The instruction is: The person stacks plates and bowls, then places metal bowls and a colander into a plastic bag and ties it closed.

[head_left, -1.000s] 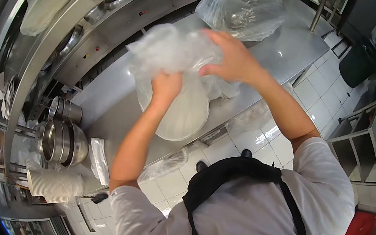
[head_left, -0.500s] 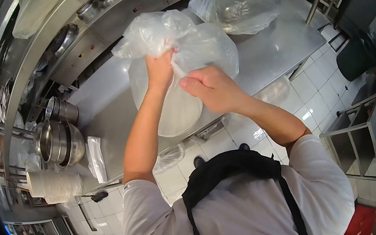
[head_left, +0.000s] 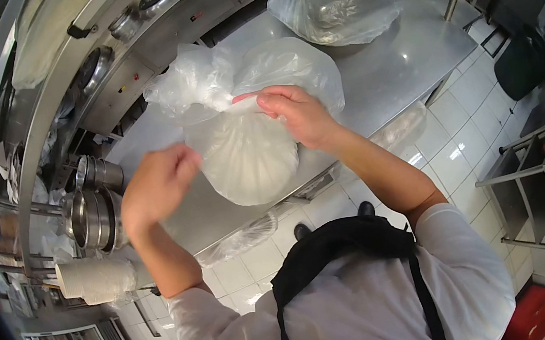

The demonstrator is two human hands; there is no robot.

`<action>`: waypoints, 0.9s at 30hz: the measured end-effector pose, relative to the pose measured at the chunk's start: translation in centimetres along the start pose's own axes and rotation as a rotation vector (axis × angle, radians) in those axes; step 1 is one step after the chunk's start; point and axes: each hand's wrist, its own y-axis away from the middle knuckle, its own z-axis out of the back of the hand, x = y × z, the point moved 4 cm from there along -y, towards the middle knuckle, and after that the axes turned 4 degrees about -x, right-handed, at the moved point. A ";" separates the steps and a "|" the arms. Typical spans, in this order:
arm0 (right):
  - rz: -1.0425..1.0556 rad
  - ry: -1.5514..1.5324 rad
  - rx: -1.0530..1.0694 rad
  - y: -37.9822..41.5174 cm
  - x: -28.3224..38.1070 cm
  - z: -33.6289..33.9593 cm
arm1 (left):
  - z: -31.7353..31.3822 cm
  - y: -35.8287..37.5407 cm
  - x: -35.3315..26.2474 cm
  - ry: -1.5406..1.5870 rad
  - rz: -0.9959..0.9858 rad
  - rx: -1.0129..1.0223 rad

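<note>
A large clear plastic bag (head_left: 251,162) with pale contents rests near the front edge of the steel table, its neck gathered into tight folds. My right hand (head_left: 296,115) is closed on the gathered neck, thumb pressed down and index finger reaching along it. Beyond the grip, the loose top of the bag flares out to the left. To the left of the bag, my left hand (head_left: 158,188) is raised in the air, apart from the neck. Its fingers are curled under and slightly blurred, so I cannot tell whether anything is inside them.
Another filled plastic bag (head_left: 340,6) sits at the back right of the steel table (head_left: 389,89). Stacked metal bowls (head_left: 93,217) and a stack of white containers (head_left: 97,279) stand on the left. A metal rack (head_left: 536,183) is to the right on the tiled floor.
My left hand has let go of the bag's neck and moved down to the left. My right hand now grips the neck, which is drawn into tighter folds.
</note>
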 end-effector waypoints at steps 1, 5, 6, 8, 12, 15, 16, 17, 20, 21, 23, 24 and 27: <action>0.035 0.034 0.019 -0.2 -0.1 -0.2 | 0.6 0.3 -2.4 0.062 -0.281 -0.038; 0.161 0.098 0.053 0.4 -1.6 -1.2 | -1.0 -2.8 -8.8 -0.047 -1.089 -0.268; 0.206 0.092 0.044 0.7 -1.5 -1.4 | -1.3 -4.9 -8.6 -0.195 -1.150 -0.303; 0.175 0.147 0.010 1.7 -0.2 -0.1 | -1.4 -7.8 -5.9 -0.543 -0.972 -0.197; 0.445 0.433 -0.132 2.3 0.5 1.4 | -0.1 -10.4 -4.0 -0.502 -0.783 0.078; 0.250 0.386 -0.111 3.9 0.8 1.2 | 0.2 -11.9 -3.8 -0.216 -0.575 0.118; 0.289 0.500 -0.103 4.4 1.0 0.9 | -0.8 -12.1 -3.5 -0.163 -0.522 0.062; 0.326 0.613 -0.095 4.9 1.0 0.4 | -1.4 -12.2 -3.5 -0.110 -0.467 0.007; 0.457 0.857 -0.021 5.6 0.4 -2.0 | -1.6 -11.2 -4.6 -0.216 -0.269 -0.159; 0.504 0.922 0.016 5.7 0.2 -3.0 | -2.1 -11.0 -4.8 -0.255 -0.257 -0.147; 0.495 0.988 0.071 5.7 0.3 -4.6 | -2.7 -10.6 -5.3 -0.333 -0.235 -0.129; 0.484 1.026 0.094 5.6 0.3 -5.2 | -2.7 -10.4 -5.9 -0.389 -0.216 -0.140; 0.537 1.054 0.029 5.5 0.4 -5.3 | -2.1 -10.0 -6.4 -0.484 -0.202 -0.201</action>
